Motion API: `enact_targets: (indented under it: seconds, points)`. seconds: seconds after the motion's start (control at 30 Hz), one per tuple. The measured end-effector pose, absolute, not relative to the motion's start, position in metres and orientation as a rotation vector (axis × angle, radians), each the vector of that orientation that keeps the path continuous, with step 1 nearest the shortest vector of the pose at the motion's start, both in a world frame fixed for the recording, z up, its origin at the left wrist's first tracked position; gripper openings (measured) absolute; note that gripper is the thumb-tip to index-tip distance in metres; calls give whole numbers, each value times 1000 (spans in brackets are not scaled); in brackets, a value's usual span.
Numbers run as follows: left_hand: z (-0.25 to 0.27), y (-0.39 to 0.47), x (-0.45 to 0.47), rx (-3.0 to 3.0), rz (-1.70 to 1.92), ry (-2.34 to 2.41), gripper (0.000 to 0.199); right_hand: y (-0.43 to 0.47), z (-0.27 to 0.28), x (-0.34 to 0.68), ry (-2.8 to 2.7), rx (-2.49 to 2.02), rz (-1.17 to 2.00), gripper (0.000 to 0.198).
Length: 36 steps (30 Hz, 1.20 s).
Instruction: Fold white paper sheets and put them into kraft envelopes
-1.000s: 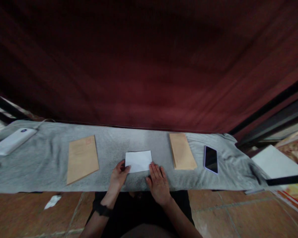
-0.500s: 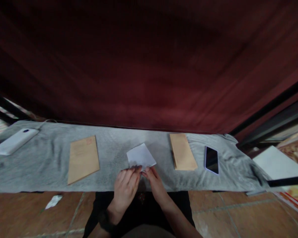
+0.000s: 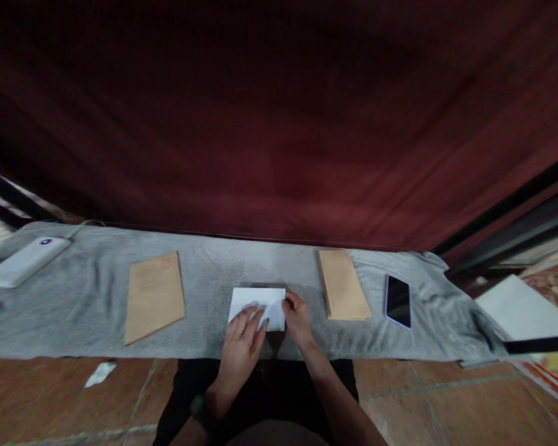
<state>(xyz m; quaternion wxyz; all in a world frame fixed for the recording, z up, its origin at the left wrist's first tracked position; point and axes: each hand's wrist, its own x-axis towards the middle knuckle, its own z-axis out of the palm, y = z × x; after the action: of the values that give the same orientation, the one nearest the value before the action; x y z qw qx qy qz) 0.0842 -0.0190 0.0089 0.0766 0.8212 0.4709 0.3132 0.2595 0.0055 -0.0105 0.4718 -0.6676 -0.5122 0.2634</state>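
A folded white sheet of paper (image 3: 275, 298) lies on the grey cloth in front of me, its long side running left to right. Flat on top of it rests my left hand (image 3: 242, 347), fingers stretched and a little apart. My right hand (image 3: 297, 316) pinches the paper's right edge between thumb and fingers. Left of the paper lies a brown envelope (image 3: 154, 297), and on its right a small stack of brown envelopes (image 3: 344, 285). A dark band circles my left wrist.
Further right is a phone (image 3: 398, 301) with a dark screen; a white device (image 3: 25, 263) with a cord lies far left. The grey cloth (image 3: 214, 260) covers a narrow surface backed by a dark red curtain (image 3: 279, 155). A paper scrap (image 3: 101, 374) is on the tiled floor.
The paper has turned from slanted to square with me and now looks folded smaller. My left hand has flattened onto it; my right hand has shifted up to its right edge.
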Motion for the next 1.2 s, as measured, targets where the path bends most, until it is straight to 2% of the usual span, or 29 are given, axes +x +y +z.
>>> enact_targets:
  seconds: [0.2,0.4,0.7,1.2]
  points:
    - [-23,-5,83,2527,825,1547,47,11,-20,268,-1292,-1783,480,41]
    - [-26,-1,100,2641,606,1581,55,2,-14,258,-1620,-1907,121,46]
    - [-30,-1,107,2784,502,1464,65,-16,-15,231,-2039,-1722,170,48]
    - [-18,0,70,2554,497,1727,57,-29,-24,254,-1962,-1903,-30,51]
